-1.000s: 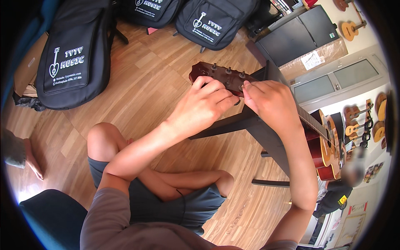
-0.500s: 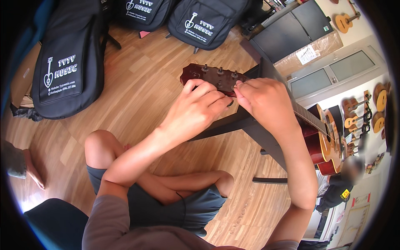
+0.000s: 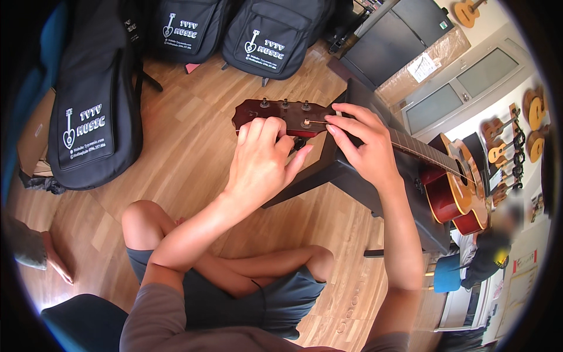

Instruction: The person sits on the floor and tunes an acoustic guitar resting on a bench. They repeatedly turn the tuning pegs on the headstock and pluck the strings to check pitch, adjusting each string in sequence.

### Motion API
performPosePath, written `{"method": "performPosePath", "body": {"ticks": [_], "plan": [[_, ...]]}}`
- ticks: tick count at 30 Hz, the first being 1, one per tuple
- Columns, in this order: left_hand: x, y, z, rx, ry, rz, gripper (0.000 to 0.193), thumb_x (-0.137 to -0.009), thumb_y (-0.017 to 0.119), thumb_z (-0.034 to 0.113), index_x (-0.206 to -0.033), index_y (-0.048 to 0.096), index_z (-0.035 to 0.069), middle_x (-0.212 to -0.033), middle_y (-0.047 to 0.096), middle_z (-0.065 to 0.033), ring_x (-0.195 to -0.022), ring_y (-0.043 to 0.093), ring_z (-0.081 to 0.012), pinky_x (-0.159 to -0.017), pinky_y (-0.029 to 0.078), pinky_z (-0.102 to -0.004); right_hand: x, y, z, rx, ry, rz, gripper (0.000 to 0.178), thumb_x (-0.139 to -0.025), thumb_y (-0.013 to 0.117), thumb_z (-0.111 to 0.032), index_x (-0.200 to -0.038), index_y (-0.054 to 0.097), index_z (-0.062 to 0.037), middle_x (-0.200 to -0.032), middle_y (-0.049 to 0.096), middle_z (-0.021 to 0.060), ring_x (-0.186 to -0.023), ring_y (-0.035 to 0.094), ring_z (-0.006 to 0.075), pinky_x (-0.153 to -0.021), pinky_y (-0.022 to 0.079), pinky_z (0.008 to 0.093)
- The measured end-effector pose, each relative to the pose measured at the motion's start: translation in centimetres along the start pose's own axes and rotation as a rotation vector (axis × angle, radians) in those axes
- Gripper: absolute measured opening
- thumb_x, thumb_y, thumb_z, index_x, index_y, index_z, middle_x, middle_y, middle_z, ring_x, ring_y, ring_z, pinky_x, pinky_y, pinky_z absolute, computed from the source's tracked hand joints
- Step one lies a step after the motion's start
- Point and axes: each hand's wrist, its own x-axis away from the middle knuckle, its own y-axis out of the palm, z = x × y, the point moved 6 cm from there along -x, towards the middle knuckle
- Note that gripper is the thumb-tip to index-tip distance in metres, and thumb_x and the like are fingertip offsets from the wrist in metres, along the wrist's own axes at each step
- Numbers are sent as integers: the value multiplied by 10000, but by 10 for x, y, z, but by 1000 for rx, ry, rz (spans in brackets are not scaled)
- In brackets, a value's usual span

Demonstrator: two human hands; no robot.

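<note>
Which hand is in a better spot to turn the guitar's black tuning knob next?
Probably the left hand: it's right beside the black tuning knob at the headstock's near edge. The right hand is farther along, toward the neck, by the string.

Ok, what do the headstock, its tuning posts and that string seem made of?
Headstock: probably wood, dark reddish and glossy, going by its sheen. Tuning posts: likely metal, grey with small highlights. String: coppery, perhaps bronze wire, too thin to be sure.
</note>
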Motion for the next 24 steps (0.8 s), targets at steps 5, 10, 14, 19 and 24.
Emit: {"method": "performPosePath", "body": {"ticks": [5,10,14,19,24], "plan": [[-1,7,4,-63,33,27,218,-851,837,210,-810,720,30,-978,551,-57,-940,540,-260,-830,414,-424,2,1,0,25,-56,37,149,-894,800,-143,-1031,808,-85,-1111,749,73,-990,702,281,-865,553,405],[-1,4,3,-66,36,28,182,-831,858,181,-821,728,53,-972,576,-55,-911,543,-265,-805,418,-413,1,1,-4,26,-67,88,141,-885,805,-144,-1012,801,-83,-1087,755,62,-961,704,280,-846,558,392],[-4,-4,4,-1,37,-36,270,-778,907,200,-963,746,85,-1003,615,-50,-923,572,-265,-807,442,-407,6,0,2,-39,-54,126,132,-883,808,-148,-990,790,-73,-1061,762,62,-919,710,285,-815,568,381],[-5,-7,1,16,121,-120,348,-771,887,137,-1101,781,145,-1025,636,-21,-936,603,-243,-820,458,-393,10,-3,9,-38,-50,124,142,-894,806,-173,-993,784,-74,-1073,768,59,-932,714,294,-823,578,396],[-6,-7,4,-1,126,-103,370,-778,869,96,-1133,786,161,-1016,668,-8,-950,609,-239,-846,467,-393,12,-10,16,-73,-27,75,151,-919,785,-193,-1030,794,-91,-1113,768,68,-999,719,297,-852,584,404]]}}
